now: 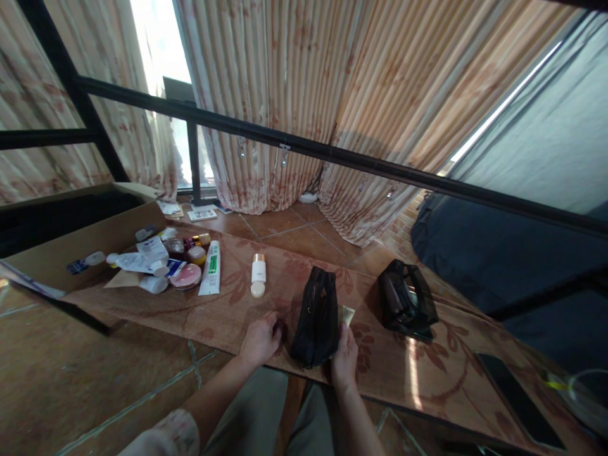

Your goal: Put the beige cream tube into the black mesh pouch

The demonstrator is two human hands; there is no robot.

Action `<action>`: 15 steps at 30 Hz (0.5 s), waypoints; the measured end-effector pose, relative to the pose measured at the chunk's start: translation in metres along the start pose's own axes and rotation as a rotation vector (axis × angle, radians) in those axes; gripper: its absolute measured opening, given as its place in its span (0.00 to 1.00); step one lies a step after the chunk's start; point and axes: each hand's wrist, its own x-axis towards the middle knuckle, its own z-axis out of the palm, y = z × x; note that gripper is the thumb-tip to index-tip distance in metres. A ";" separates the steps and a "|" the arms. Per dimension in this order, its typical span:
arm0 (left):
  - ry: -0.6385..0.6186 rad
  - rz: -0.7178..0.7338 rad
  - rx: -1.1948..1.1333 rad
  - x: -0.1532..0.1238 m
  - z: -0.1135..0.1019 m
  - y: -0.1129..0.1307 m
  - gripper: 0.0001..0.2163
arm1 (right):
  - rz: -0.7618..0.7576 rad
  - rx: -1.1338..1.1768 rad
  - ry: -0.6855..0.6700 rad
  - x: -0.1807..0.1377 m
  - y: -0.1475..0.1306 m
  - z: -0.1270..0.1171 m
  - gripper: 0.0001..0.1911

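**Q:** Entry one. Where is the black pouch [316,316]?

**A:** I note it standing upright on its narrow base at the near edge of the table [427,373], on the patterned cloth, between the two hands. A second pouch of dark mesh [406,303] sits to its right, apart from it. A white tube [258,273] lies to the left, beyond the left hand [261,340].

**Q:** Grip, both sides?

**A:** Left: fingers curled, knuckles up, resting on the table at the pouch's left end. I see nothing in it, but I cannot tell whether the fingertips pinch the fabric. Right hand [344,361]: wide grip, fingers stretched out against the pouch's right flank and closed round nothing I can see. A pale slip [348,314] shows just past its fingertips; I cannot tell whether it is touched or merely near.

**Q:** Handling estimate?

**A:** Judgement only: soft-walled fabric, light, and not fragile in itself. The sides look slack, so squeezing mid-flank would likely collapse it rather than lift it. The surface looks matte, so I expect little slip.

**Q:** Best hold?

**A:** I would take the top seam where the sides meet, or cradle both ends low near the base. The contents are not visible, so the weight is unconfirmed.
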 end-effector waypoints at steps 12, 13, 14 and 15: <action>-0.016 -0.004 0.002 0.000 -0.002 0.001 0.08 | 0.003 -0.009 -0.008 -0.001 0.000 -0.001 0.27; -0.015 -0.003 -0.004 0.000 -0.002 0.001 0.08 | 0.005 -0.008 -0.011 -0.001 0.000 -0.001 0.27; -0.015 -0.003 -0.009 0.000 -0.002 0.001 0.08 | 0.007 -0.009 -0.012 -0.001 0.000 0.000 0.27; -0.015 -0.002 -0.015 -0.001 -0.002 0.001 0.09 | 0.007 -0.008 -0.012 -0.001 0.000 0.000 0.27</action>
